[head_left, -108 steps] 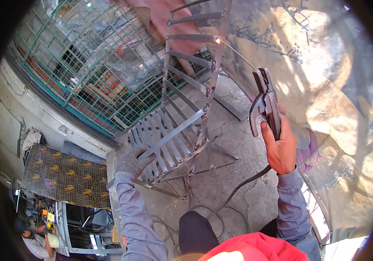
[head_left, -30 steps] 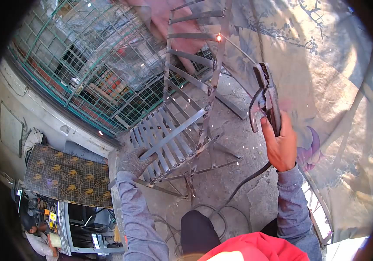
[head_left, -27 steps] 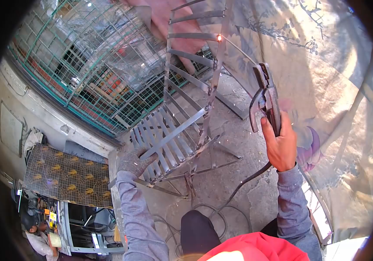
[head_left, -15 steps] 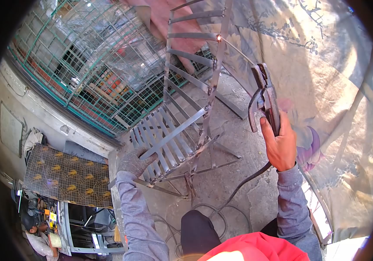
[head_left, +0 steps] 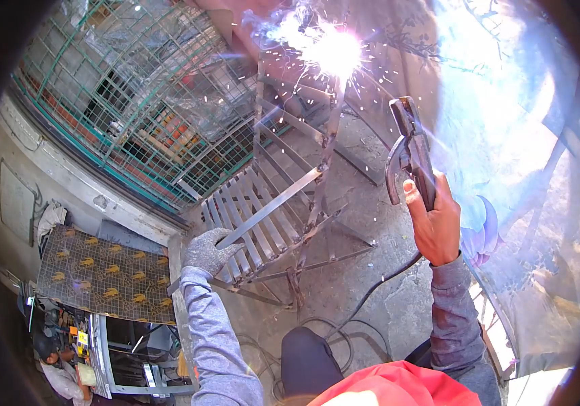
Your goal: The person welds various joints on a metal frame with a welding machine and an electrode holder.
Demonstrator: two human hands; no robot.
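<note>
My bare right hand [head_left: 437, 220] is wrapped round a welding electrode holder [head_left: 413, 152]. A thin rod runs up and left from its jaws to a blinding arc [head_left: 336, 53] with flying sparks and smoke, at the upper side rail of a metal chair frame [head_left: 257, 216]. The glare hides the joint there. In a grey glove, my left hand [head_left: 208, 252] grips the near end of the frame's flat metal armrest bar [head_left: 273, 204], beside the slatted seat.
Behind the frame stands a green wire cage [head_left: 147, 101]. A black cable [head_left: 378, 287] loops over the concrete floor. At left lie a patterned board [head_left: 107, 274] and a metal rack; another person [head_left: 59, 365] is at lower left. A draped cloth [head_left: 540, 223] hangs at right.
The small glowing spot at the rod's tip has become a bright arc with sparks and smoke, lighting the scene. Both hands stay nearly where they were.
</note>
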